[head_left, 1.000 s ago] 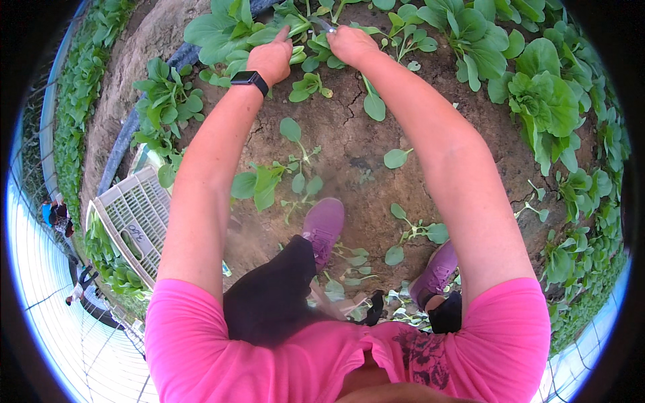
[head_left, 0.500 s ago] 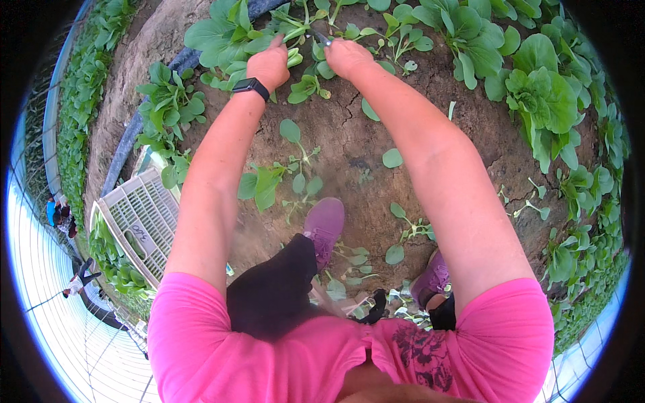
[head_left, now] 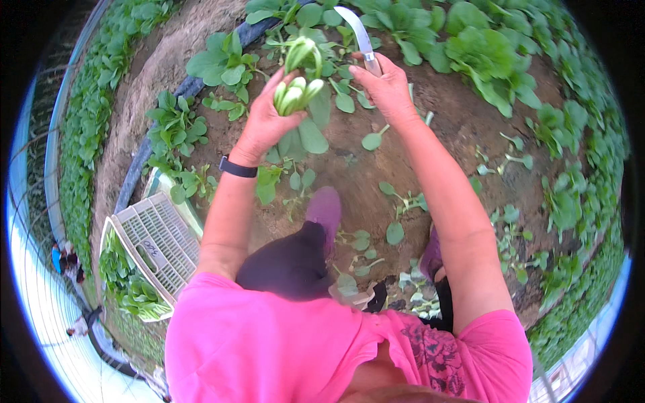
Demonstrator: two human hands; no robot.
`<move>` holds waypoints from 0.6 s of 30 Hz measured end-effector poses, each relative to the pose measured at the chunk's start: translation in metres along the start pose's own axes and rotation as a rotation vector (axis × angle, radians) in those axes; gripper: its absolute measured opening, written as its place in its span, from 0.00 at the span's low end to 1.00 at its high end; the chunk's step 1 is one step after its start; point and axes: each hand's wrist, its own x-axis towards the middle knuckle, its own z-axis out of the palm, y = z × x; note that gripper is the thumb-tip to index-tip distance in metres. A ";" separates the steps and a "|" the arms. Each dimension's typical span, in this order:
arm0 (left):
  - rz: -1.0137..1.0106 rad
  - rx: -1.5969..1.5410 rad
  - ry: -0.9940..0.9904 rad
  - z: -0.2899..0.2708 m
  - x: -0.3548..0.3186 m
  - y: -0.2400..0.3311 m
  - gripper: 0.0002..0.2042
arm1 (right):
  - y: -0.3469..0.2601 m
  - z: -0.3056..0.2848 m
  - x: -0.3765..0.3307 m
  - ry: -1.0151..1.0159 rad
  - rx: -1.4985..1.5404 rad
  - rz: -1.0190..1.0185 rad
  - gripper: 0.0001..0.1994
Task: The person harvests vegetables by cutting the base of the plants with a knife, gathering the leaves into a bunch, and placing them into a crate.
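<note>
A bunch of cut leafy greens is in my left hand, whose fingers wrap round it. The pale stem ends point up and the broad leaves hang beneath the hand. To the right, my right hand is closed round the handle of a knife with a curved metal blade. Its blade points up and slightly left, apart from the bunch. Rooted greens grow in the soil beyond and left of my left hand.
A pale plastic crate with greens inside stands at my left. Loose leaves lie on the soil round my shoes. Dense rows of greens grow at the right and far side. A dark hose-like strip runs along the bed's left edge.
Both hands have drawn back from the plants at the far side. My left hand has turned with the greens, stem ends now up. The knife has come away from the plants, its blade now raised.
</note>
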 end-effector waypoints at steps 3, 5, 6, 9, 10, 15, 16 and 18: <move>0.049 -0.068 -0.124 0.019 -0.031 0.028 0.41 | -0.040 0.006 -0.050 0.016 0.090 -0.189 0.23; 0.009 -0.242 -0.214 0.033 -0.057 0.061 0.39 | -0.062 -0.001 -0.071 -0.096 0.030 -0.184 0.23; -0.005 -0.289 -0.215 0.038 -0.068 0.073 0.38 | -0.075 -0.007 -0.080 -0.149 0.002 -0.173 0.22; -0.011 -0.394 -0.262 0.043 -0.093 0.092 0.37 | -0.116 -0.014 -0.115 -0.176 -0.159 -0.117 0.17; -0.005 -0.435 -0.309 0.049 -0.100 0.096 0.37 | -0.116 -0.020 -0.122 -0.164 -0.233 -0.085 0.17; 0.004 -0.306 -0.259 0.014 -0.151 0.128 0.27 | -0.148 0.010 -0.169 -0.256 -0.440 -0.267 0.14; -0.005 -0.308 -0.248 0.012 -0.160 0.131 0.26 | -0.158 0.016 -0.184 -0.247 -0.579 -0.294 0.15; 0.004 -0.283 -0.230 0.017 -0.169 0.138 0.24 | -0.170 0.013 -0.207 -0.247 -0.618 -0.315 0.17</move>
